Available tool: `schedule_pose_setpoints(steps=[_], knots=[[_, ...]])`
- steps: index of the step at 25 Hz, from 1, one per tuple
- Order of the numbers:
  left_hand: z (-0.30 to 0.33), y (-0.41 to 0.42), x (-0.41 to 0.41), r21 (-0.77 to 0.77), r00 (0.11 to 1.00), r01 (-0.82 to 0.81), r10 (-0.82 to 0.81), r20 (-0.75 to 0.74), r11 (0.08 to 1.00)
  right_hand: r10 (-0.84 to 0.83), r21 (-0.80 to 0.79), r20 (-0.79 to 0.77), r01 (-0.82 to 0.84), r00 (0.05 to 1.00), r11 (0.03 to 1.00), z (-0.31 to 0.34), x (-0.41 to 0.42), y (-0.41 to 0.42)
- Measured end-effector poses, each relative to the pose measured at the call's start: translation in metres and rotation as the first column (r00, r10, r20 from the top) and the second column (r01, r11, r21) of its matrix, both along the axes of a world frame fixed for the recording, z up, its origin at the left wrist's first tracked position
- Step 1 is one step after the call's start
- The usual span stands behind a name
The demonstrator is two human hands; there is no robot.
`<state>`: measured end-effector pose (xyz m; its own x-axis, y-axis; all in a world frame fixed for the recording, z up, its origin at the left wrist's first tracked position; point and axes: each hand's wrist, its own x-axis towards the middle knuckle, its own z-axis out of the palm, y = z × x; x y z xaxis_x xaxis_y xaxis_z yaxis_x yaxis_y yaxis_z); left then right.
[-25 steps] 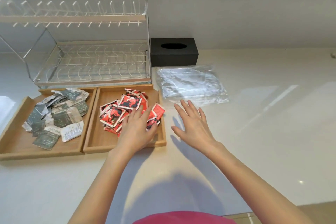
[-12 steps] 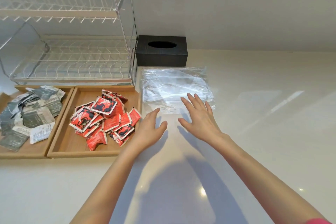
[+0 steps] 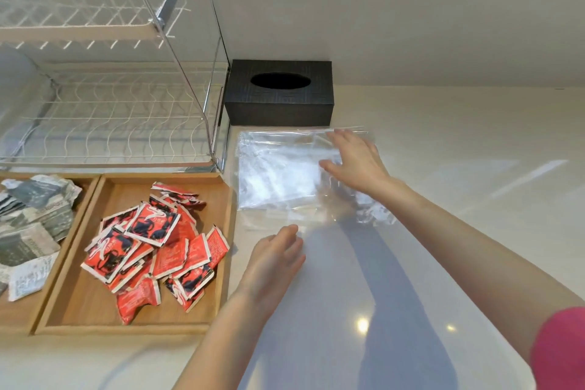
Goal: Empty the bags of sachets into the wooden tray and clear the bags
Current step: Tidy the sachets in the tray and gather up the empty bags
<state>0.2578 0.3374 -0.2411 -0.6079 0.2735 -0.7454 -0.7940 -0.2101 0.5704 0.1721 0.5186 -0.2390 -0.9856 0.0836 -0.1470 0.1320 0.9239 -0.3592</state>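
Right hand (image 3: 357, 161) spread flat on clear bags (image 3: 278, 171), left hand (image 3: 272, 263) open by tray edge (image 3: 229, 231).

Two wooden trays (image 3: 228, 231) in front of me, side by side. One pile of red sachets (image 3: 152, 241) in the right one, too many to count; one pile of grey-green sachets (image 3: 31, 218) in the left. One black tissue box (image 3: 278, 95), one dish rack (image 3: 110, 104), and clear bags (image 3: 278, 168), number unclear.
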Motion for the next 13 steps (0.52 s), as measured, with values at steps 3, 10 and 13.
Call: schedule_pose_setpoints(steps=[3, 10, 13], knots=[[-0.001, 0.006, -0.005, 0.031, 0.993, -0.113, 0.112, 0.033, 0.993, 0.027, 0.015, 0.054, -0.028, 0.998, 1.0, -0.01, -0.03, 0.006], [-0.002, 0.016, -0.03, 0.031, 0.984, -0.166, 0.163, 0.076, 0.986, 0.015, 0.105, 0.127, -0.028, 0.992, 0.994, -0.021, -0.056, 0.013], [-0.002, 0.019, -0.033, 0.008, 0.985, -0.147, 0.146, 0.096, 0.989, -0.015, 0.088, 0.154, 0.001, 0.988, 0.996, -0.021, -0.062, 0.014]])
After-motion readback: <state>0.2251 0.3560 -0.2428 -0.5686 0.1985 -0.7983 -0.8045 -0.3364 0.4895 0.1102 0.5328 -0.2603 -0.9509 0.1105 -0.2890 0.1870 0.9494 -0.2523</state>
